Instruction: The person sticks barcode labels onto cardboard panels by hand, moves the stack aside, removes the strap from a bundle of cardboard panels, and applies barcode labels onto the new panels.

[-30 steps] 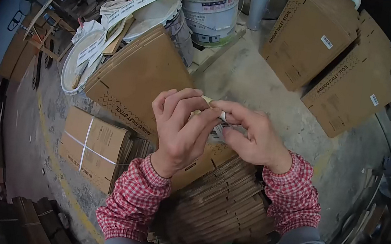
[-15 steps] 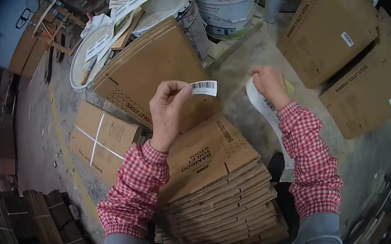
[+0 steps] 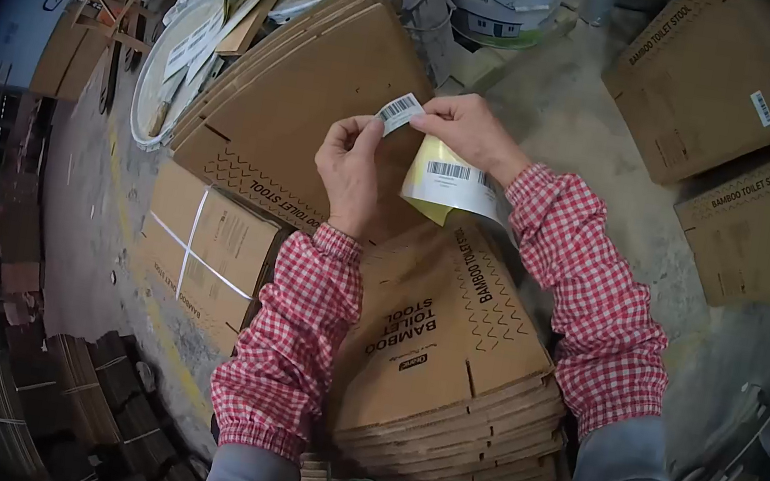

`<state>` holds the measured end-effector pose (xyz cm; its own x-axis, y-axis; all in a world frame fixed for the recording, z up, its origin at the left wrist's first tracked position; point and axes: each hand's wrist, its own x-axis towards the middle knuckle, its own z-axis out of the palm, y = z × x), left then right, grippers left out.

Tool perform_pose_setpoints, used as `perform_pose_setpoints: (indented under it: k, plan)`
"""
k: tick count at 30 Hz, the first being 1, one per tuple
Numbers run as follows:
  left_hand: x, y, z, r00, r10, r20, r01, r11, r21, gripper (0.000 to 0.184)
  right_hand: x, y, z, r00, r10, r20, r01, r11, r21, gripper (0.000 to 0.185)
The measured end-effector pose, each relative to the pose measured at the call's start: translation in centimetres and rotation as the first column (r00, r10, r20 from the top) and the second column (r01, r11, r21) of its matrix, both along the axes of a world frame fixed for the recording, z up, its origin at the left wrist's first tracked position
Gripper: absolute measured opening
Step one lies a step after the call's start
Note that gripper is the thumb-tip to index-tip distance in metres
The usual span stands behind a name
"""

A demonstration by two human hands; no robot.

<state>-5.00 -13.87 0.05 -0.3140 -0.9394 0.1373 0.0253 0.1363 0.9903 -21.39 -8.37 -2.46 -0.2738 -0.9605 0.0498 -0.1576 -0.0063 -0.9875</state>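
My left hand [image 3: 347, 173] is closed, pinching a small white barcode label [image 3: 399, 111] between thumb and fingertips. At the label's other end are the fingertips of my right hand [image 3: 469, 134], also closed. A strip of barcode labels [image 3: 447, 188] with a yellowish backing hangs from my right hand, curling down behind the wrist. Below both hands lies a stack of flat cardboard cartons [image 3: 421, 335] printed "BAMBOO TOILET STOOL". More flat cartons [image 3: 305, 109] lean at a slant just beyond my left hand.
A strapped carton bundle [image 3: 203, 258] lies on the floor at left. Paint buckets [image 3: 506, 0] stand at the back. Two labelled carton stacks [image 3: 716, 91] are at right. Further strapped bundles [image 3: 75, 383] sit at lower left.
My right hand has moved left and up to the label in my left hand, bringing the label strip along. The view has shifted, so the cartons appear displaced.
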Motion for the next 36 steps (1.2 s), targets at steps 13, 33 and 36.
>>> perform_pose_setpoints:
  k: [13,33,36]
  plan:
    - [-2.1,-3.6,-3.0,0.859,0.457,0.233,-0.223,0.741,-0.634,0.011,3.0,-4.4,-2.2,0.957,-0.291,-0.007,0.290,0.955,-0.061,0.025]
    - [-3.0,-3.4,-3.3,0.757,0.573,0.314,-0.279,0.718,-0.638,0.010,4.1,-5.1,-1.9,0.907,-0.414,-0.077,0.410,0.910,-0.068,0.027]
    - [-2.9,-3.3,-3.3,0.793,0.539,0.285,-0.288,0.743,-0.605,0.010,4.1,-5.1,-1.9,0.905,-0.420,-0.072,0.415,0.906,-0.082,0.026]
